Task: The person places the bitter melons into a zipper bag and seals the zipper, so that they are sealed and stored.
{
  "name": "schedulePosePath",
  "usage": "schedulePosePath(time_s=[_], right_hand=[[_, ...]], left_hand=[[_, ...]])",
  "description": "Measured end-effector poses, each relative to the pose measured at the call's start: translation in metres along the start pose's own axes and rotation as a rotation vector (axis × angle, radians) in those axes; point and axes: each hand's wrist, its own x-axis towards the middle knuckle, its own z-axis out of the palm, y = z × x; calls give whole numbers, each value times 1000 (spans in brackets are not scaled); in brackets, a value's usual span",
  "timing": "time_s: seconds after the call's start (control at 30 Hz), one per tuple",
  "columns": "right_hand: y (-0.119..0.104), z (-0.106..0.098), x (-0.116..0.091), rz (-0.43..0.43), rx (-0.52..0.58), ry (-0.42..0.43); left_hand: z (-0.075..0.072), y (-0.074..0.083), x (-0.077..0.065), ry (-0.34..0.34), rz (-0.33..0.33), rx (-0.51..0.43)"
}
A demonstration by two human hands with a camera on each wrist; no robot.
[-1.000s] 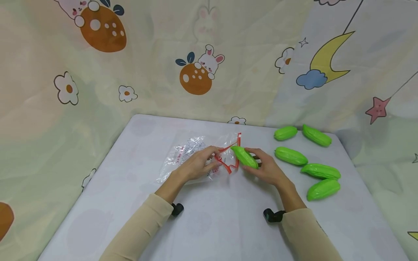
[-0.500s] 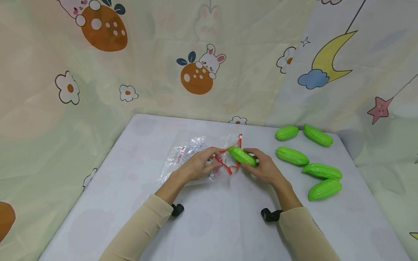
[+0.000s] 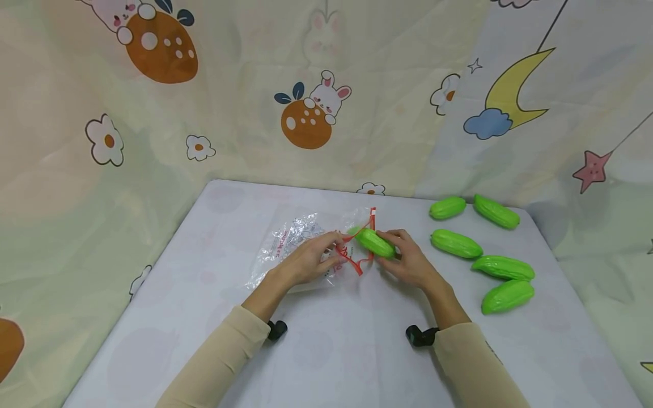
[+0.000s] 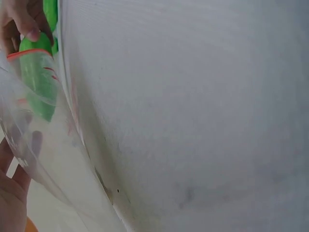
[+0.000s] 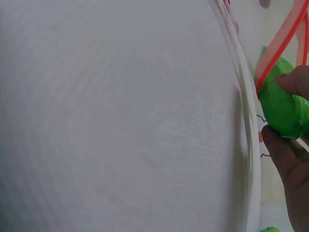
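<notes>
In the head view a clear zip bag (image 3: 275, 255) with a red-edged mouth (image 3: 373, 217) lies on the table. My left hand (image 3: 309, 258) holds the bag near its mouth. My right hand (image 3: 409, 260) grips the near end of a green bitter melon (image 3: 376, 243), which looks like a plastic one. Its far end is inside the bag's mouth, seen through the film. The left wrist view shows the melon (image 4: 38, 82) past the red rim, with my left hand (image 4: 13, 193) lower down by the film. Thumb and fingers of my right hand (image 5: 294, 159) surround the melon in the right wrist view.
Several more green bitter melons (image 3: 456, 243) lie along the right side of the white-covered table (image 3: 326, 362). A patterned cloth (image 3: 388, 113) hangs behind the table's back edge.
My right hand has moved slightly left, sliding the bitter melon farther through the red-edged mouth into the bag. The left hand stays nearly in place on the bag.
</notes>
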Motion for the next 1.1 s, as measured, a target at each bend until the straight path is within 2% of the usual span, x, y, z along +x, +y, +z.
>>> schedulePosePath(time_s=[0.33,0.6,0.87,1.1], right_hand=[[-2,1,3,-56,2,60],[-2,3,5,-69,69,84],[-2,5,6,-46,80,65],[-2,7,5,-44,155,20]], left_hand=[[0,0,0,31,20,-37],[0,1,0,28,62,-19],[-1,3,-1,15,33,-36],[0,2,-2,19,40,-23]])
